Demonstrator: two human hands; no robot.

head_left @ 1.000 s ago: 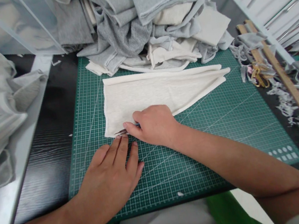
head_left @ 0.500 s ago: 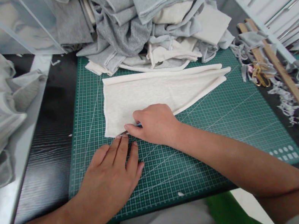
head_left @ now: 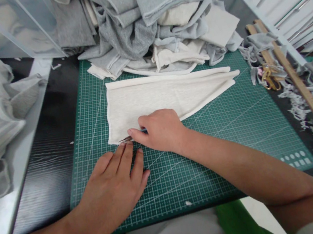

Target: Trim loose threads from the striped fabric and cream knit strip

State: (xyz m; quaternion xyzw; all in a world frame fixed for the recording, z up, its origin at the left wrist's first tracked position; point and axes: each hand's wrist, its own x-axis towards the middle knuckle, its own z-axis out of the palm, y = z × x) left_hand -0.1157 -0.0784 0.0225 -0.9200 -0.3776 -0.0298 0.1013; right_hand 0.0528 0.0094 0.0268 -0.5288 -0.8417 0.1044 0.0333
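One folded cream cloth (head_left: 167, 95) lies flat on the green cutting mat (head_left: 231, 128), and two hands work at its near left corner. The right hand (head_left: 161, 130) pinches a thin metal tool (head_left: 125, 139) at the cloth's edge; the left hand (head_left: 115, 184) rests flat and unclenched just below, fingertips by the tool. One heap of grey and cream fabric (head_left: 146, 26) sits behind — gold scissors (head_left: 267, 77) and two wooden rulers (head_left: 307, 94) lie to the right, on a dark table (head_left: 44, 153).

cream cloth (head_left: 156, 99) lies flat, folded, on mat.
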